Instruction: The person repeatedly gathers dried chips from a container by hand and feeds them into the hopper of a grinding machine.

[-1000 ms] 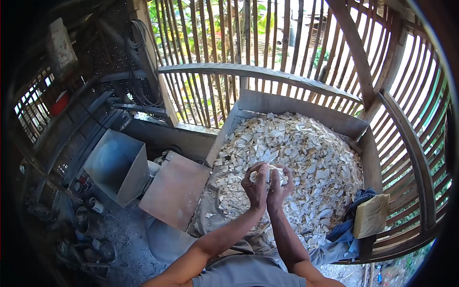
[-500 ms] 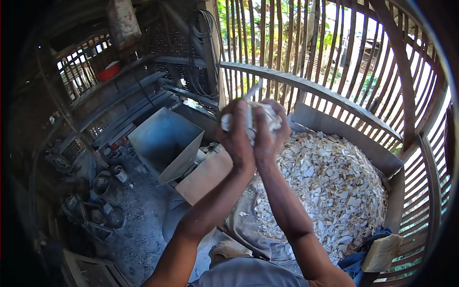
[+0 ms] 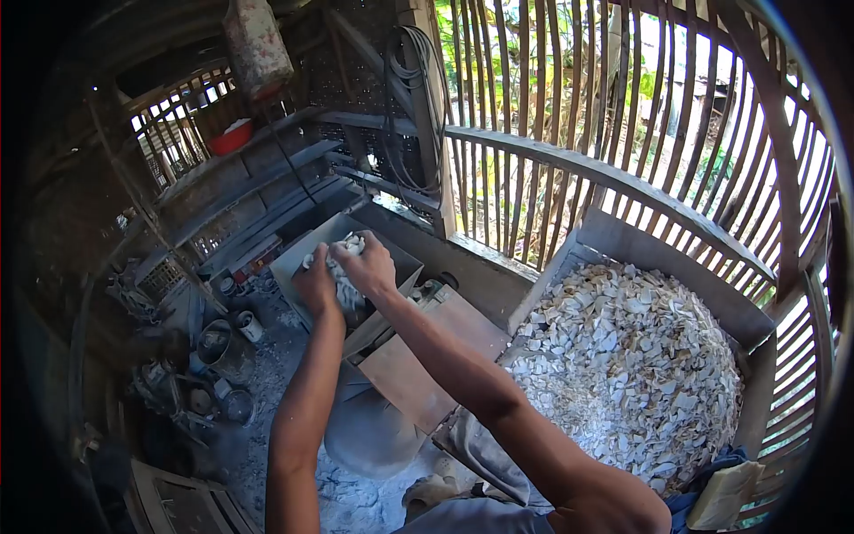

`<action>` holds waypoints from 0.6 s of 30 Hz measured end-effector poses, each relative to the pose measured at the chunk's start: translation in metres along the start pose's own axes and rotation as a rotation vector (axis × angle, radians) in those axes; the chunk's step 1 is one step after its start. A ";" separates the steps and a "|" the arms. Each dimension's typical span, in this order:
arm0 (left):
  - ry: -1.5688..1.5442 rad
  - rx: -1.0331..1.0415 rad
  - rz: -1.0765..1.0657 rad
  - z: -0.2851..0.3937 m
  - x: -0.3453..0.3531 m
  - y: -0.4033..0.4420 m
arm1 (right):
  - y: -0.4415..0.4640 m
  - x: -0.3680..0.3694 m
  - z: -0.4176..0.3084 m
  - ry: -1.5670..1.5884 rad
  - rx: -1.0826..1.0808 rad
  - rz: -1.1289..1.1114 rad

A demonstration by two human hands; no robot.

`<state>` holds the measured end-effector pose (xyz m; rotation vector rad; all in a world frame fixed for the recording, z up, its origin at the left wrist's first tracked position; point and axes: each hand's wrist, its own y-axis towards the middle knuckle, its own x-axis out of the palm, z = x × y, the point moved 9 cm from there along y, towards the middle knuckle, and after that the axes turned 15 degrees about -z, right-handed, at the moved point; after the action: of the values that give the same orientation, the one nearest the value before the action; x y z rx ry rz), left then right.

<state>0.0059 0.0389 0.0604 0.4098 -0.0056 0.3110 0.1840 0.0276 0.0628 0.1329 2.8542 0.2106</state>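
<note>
Pale dry chips [image 3: 349,283] are held between my two hands, over the open mouth of a square metal hopper [image 3: 405,267]. My left hand [image 3: 315,287] cups them from the left side, and my right hand [image 3: 368,267] curls round them from the right. Some chips hang or drop below the palms into the hopper, whose inside is partly hidden by my hands. To the right, a large heap of similar chips [image 3: 632,365] lies in a wooden bin [image 3: 680,276].
A flat reddish board [image 3: 436,356] lies between hopper and bin. Grey cloth [image 3: 480,454] lies at the bin's near edge. Buckets [image 3: 224,349] and cans stand on the dusty floor at left. A slatted wall rises behind; a yellowish foam block [image 3: 725,497] sits at lower right.
Both hands have carried the chips left from above the heap to the hopper and lowered them there. The view has turned left.
</note>
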 end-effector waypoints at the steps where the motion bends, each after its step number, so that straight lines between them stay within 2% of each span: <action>1: 0.066 0.049 -0.026 0.002 -0.004 0.001 | -0.002 0.001 -0.005 -0.043 -0.096 0.022; 4: 0.289 0.018 -0.104 0.004 -0.012 0.008 | 0.000 0.007 -0.008 -0.108 -0.103 -0.055; 7: 0.277 -0.001 -0.208 -0.014 -0.019 0.025 | -0.002 0.011 -0.017 -0.291 -0.138 -0.080; 11: 0.422 0.105 -0.306 0.002 -0.018 0.026 | -0.006 0.016 -0.025 -0.413 -0.165 -0.109; 16: 0.323 0.070 -0.322 -0.010 -0.022 0.027 | -0.011 0.021 -0.031 -0.481 -0.224 -0.090; 18: 0.285 0.039 -0.341 -0.017 -0.024 0.026 | -0.016 0.022 -0.034 -0.518 -0.311 -0.074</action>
<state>-0.0252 0.0612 0.0536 0.3944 0.3464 0.0304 0.1526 0.0100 0.0864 0.0138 2.2767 0.5168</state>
